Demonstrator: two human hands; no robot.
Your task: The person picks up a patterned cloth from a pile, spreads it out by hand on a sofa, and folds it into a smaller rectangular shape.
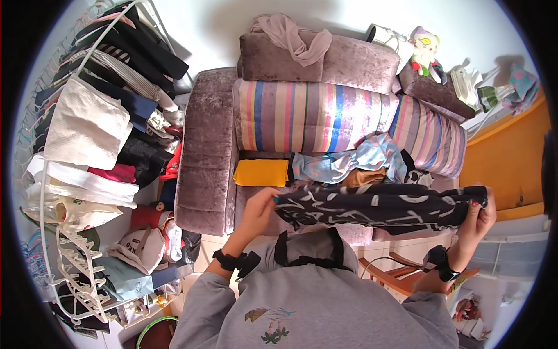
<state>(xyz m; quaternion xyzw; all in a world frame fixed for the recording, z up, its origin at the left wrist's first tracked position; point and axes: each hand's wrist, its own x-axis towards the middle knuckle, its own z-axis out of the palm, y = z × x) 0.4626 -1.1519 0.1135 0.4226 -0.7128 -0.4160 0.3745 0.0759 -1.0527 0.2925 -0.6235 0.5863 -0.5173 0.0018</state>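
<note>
A black garment with white markings [370, 205] is stretched sideways above the sofa seat. My left hand [260, 209] pinches its left end, and my right hand [481, 213] grips the right end near the edge. Just beyond it on the seat lies a folded yellow cloth [261, 172]. To the right of that is a crumpled light-blue patterned cloth [348, 161], partly over a brown cloth [365, 177]. A black-and-white cloth [420, 178] rests at the right end of this row. The held garment hides part of the seat.
The purple velvet sofa [207, 152] has striped back cushions [301, 115] and a draped pink cloth [301, 39]. A loaded clothes rack [45, 196] stands at the left. On the right are a wooden chair [388, 275] and an orange panel [505, 170]. A plush toy [423, 50] sits at the back.
</note>
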